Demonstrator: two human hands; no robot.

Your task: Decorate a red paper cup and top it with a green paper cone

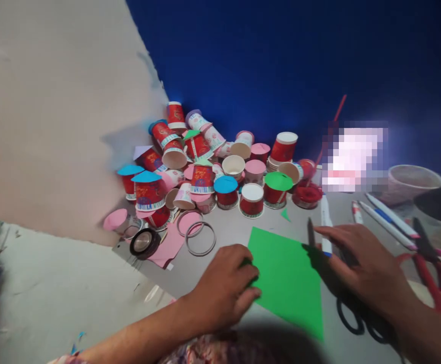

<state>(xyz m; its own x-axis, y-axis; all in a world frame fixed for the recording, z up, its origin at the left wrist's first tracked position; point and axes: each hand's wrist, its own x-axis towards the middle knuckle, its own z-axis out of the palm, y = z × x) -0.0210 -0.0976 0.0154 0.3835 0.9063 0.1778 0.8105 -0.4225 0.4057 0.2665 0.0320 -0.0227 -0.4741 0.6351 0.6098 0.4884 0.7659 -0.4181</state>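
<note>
My left hand (230,285) is at the left edge of a green paper sheet (287,278), its fingers loosely bent and slightly apart, with nothing visible gripped. Over the sheet's right side is my right hand (364,263), thumb and forefinger apart on either side of a white marker's (325,222) blue end. A dark blade (310,232) shows beside these fingertips. Black scissor handles (351,318) lie beneath the right hand and wrist; the hand hides how they join the blade.
Many red and white paper cups (253,199), some with coloured paper tops, crowd the back. Two rings (200,254), a tape roll (144,242) and pink paper (169,245) lie left. Markers (389,225), red-handled scissors (429,273) and a large cup (413,187) are right.
</note>
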